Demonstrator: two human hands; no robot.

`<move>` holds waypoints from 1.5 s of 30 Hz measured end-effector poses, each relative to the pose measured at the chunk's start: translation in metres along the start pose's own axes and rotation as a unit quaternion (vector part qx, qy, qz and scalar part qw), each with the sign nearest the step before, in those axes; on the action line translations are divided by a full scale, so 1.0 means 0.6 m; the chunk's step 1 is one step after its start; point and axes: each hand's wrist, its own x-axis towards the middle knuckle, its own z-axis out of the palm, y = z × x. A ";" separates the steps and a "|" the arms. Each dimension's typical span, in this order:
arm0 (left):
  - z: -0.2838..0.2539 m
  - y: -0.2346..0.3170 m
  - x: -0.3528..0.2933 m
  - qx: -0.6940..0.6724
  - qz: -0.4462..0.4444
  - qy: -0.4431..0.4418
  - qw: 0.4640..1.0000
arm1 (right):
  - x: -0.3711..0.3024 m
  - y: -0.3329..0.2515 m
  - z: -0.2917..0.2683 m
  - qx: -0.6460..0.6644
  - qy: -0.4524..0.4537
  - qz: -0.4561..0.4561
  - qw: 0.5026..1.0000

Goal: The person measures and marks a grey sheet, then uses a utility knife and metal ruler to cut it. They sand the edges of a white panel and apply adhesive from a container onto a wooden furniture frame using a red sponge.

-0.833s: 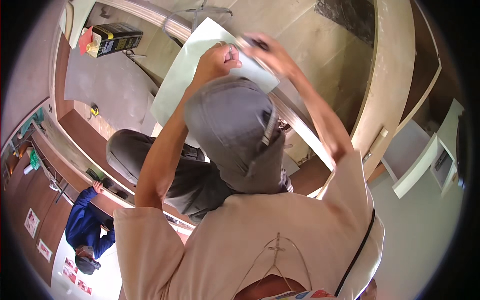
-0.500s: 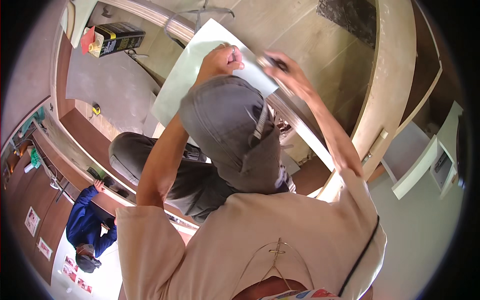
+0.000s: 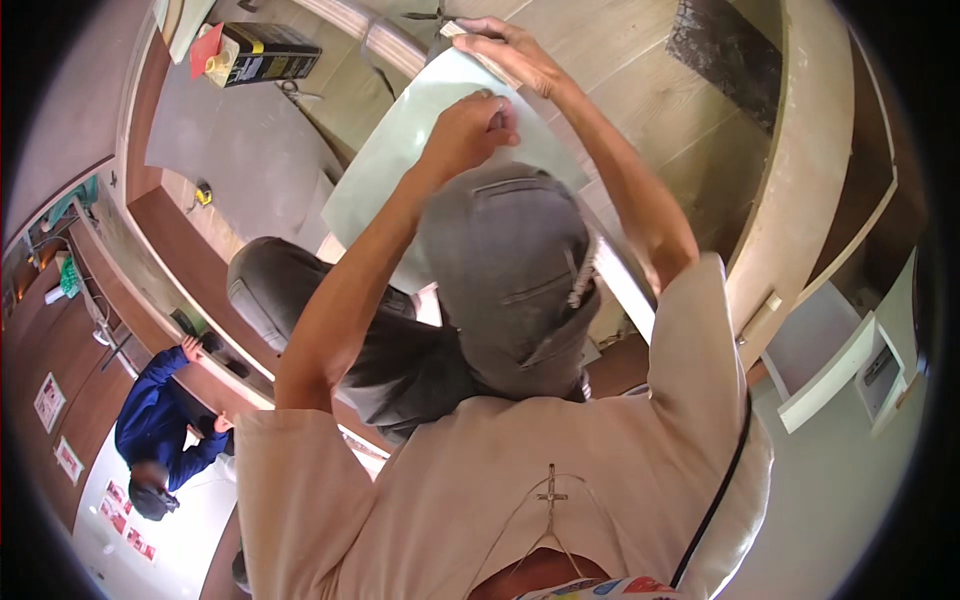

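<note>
A pale, glossy white panel (image 3: 385, 150) lies in front of my raised knee. My left hand (image 3: 475, 125) rests on it with the fingers curled closed; whether anything is inside them is hidden. At the panel's far edge, my right hand (image 3: 515, 52) grips a narrow light-coloured block (image 3: 455, 30). Most of the block is covered by the fingers, and it lies along or against the edge. The panel's near side is partly hidden by my left forearm and knee.
A dark can with a red flap (image 3: 265, 55), scissors (image 3: 290, 90) and a yellow tape measure (image 3: 203, 193) lie left. A curved wooden frame (image 3: 815, 130) and a dark rough board (image 3: 735, 60) are right. A person in blue (image 3: 150, 410) works at lower left.
My right hand has moved with the block from the panel's right side up to its far corner. The left hand stays closed on the panel. The whole view has shifted slightly.
</note>
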 end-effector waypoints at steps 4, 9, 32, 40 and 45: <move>-0.006 -0.017 -0.005 0.002 0.008 0.012 1.000 | -0.125 0.013 -0.032 -0.005 0.004 0.042 0.999; -0.015 0.005 0.003 0.019 -0.003 -0.012 1.000 | -0.036 -0.010 -0.016 -0.017 0.020 0.026 0.999; -0.011 0.007 0.005 0.005 0.003 0.002 1.000 | -0.024 -0.019 -0.017 -0.014 -0.018 0.030 0.999; -0.007 -0.020 0.005 -0.005 0.007 0.023 1.000 | -0.200 0.042 -0.072 -0.008 -0.011 0.037 0.999; 0.000 -0.004 0.001 -0.023 -0.007 0.011 1.000 | -0.109 -0.007 -0.038 -0.068 -0.011 0.026 0.997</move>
